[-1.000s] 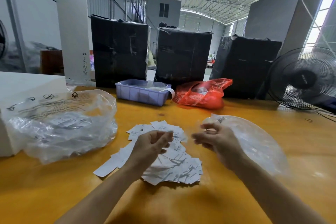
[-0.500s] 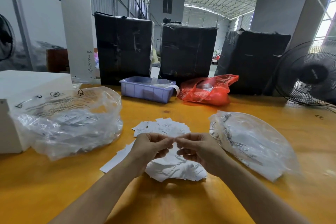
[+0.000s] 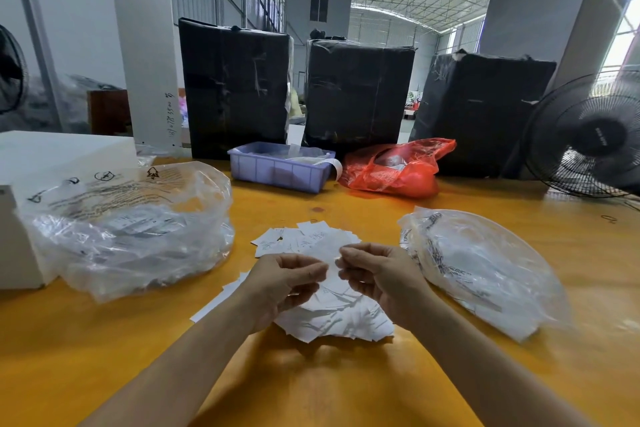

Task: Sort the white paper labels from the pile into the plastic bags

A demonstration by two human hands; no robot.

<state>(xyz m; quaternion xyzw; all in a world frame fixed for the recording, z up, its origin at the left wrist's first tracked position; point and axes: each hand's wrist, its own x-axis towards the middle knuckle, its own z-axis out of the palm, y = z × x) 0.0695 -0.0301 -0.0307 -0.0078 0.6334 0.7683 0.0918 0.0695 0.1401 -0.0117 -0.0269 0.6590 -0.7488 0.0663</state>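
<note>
While both hands meet over the pile [image 3: 332, 308], a label seems to be held between them.

Left hand [image 3: 287, 282] and right hand [image 3: 377, 279] hover with curled fingers [image 3: 313, 269] drawn together, apparently pinching one white label [image 3: 331, 262], probably to read it before choosing a bag; the blur leaves the grip uncertain. Remaining labels lie heaped on the bench [image 3: 104, 350] between the left plastic bag [image 3: 131, 229] and right plastic bag [image 3: 481, 270], each within easy reach of its hand.
</note>
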